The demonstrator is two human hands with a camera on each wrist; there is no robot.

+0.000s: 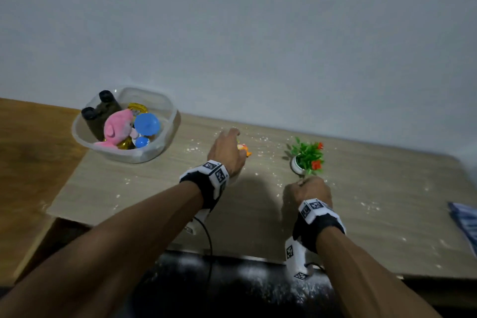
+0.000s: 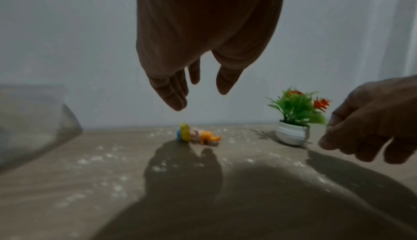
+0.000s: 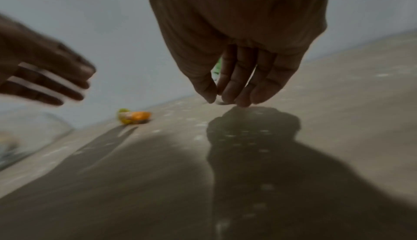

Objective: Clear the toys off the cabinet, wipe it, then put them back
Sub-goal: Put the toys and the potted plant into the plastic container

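A small orange and yellow toy figure (image 1: 245, 150) (image 2: 198, 135) (image 3: 135, 117) lies on its side on the light wood cabinet top (image 1: 154, 188), which is strewn with white crumbs. My left hand (image 1: 227, 152) (image 2: 200, 99) hovers just above the toy, fingers straight and spread from the thumb, touching nothing. My right hand (image 1: 309, 188) (image 3: 225, 101) hangs empty, fingers loosely bent, close in front of a little potted plant (image 1: 308, 157) (image 2: 295, 115) with red flowers in a white pot. The right fingertips are near the cabinet surface.
A clear plastic container (image 1: 165, 111) at the cabinet's left end holds several toys, among them a pink plush, blue balls and black binoculars. A blue cloth (image 1: 464, 219) lies at the right edge. A darker brown surface (image 1: 25, 150) adjoins the left. The wall runs close behind.
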